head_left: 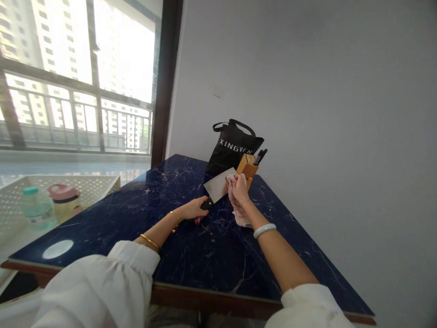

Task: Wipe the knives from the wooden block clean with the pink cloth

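Fingers of the left hand (192, 208) wrap closed around the black handle (206, 204) of a broad steel cleaver (215, 186), while the right hand (239, 189) pinches a crumpled pale cloth (237, 214) against the far part of the blade, its tail hanging down toward the tabletop. Neither hand is open.

The cleaver's long axis runs from the handle, nearest the person, away and slightly rightward, with the blade's far end pointing toward the wooden knife block (247, 167) and stopping just in front of it. Whether the blade touches the table cannot be told from this view.

Dark blue marble with pale veins forms the tabletop (153, 205), trimmed by a brown wooden edge (205, 300). Black knife handles (260, 156) rise from the knife block, and a black tote bag (232, 148) printed with white lettering stands right behind it, against a pale grey wall (324, 114). Well left of the knife block, beyond the table, a white perforated tray (68, 191) holds a clear bottle (37, 208) with a teal cap and a pink-lidded container (64, 202). Farther left, a large window (78, 77) looks past a balcony railing (126, 130) toward high-rise buildings.
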The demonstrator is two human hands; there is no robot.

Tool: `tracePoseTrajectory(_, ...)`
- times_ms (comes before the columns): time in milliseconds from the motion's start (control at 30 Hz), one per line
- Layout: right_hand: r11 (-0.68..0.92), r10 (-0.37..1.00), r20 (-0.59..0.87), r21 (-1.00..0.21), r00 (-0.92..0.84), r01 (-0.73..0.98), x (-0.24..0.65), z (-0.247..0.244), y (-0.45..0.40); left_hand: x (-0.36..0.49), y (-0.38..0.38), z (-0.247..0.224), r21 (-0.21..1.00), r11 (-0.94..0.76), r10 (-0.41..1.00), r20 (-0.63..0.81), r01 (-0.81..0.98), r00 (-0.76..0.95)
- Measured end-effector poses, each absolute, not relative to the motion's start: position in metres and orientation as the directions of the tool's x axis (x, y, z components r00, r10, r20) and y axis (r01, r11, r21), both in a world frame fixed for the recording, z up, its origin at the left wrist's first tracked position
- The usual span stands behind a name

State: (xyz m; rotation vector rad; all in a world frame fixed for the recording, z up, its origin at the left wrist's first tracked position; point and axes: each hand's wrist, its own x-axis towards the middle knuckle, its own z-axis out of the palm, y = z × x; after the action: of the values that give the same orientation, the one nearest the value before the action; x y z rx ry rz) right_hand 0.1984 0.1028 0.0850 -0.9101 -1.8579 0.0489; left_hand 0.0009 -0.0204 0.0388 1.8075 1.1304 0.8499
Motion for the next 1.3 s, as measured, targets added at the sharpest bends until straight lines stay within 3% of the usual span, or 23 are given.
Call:
tracePoseTrajectory(200, 0.817, 0.562, 0.694, -0.380, -0.449, 0.434, 0.147, 0.056, 0.050, -0.002, -0.014, 0.034, 0.946, -0.191, 0.934, 0.093, 0.261, 0.346)
tracePoseTrajectory(367, 0.776, 0.625, 0.629, -0.437, -0.462, 0.455, 0.145, 0.057, 0.046, -0.005, -0.014, 0.040, 0.978, -0.090, 0.936, 0.019, 0.187, 0.352)
tracePoseTrajectory(533, 0.769, 0.637, 0.539, -0.394, -0.551, 0.504, 0.155, 0.058, 0.050, -0.008, -0.015, 0.046, 0.991, 0.013, 0.937, -0.058, 0.131, 0.346)
tracePoseTrajectory(667, 0.695, 0.707, 0.566, -0.450, -0.423, 0.560, 0.153, 0.059, 0.043, -0.011, -0.012, 0.049, 0.993, 0.108, 0.932, -0.115, 0.041, 0.344)
tracePoseTrajectory(767, 0.717, 0.689, 0.587, -0.465, -0.425, 0.520, 0.145, 0.061, 0.038, -0.016, -0.013, 0.052, 0.971, 0.225, 0.909, -0.180, -0.078, 0.377)
tracePoseTrajectory(967, 0.741, 0.670, 0.485, -0.480, -0.562, 0.470, 0.132, 0.067, 0.028, -0.021, -0.021, 0.060, 0.888, 0.353, 0.869, -0.195, -0.295, 0.454)
tracePoseTrajectory(1167, 0.808, 0.580, 0.485, -0.443, -0.654, 0.388, 0.124, 0.073, 0.012, -0.021, -0.020, 0.060, 0.831, 0.327, 0.927, -0.192, -0.450, 0.321)
tracePoseTrajectory(1300, 0.783, 0.619, 0.482, -0.445, -0.620, 0.435, 0.116, 0.075, 0.011, -0.021, -0.018, 0.058, 0.773, 0.316, 0.943, -0.192, -0.550, 0.272)
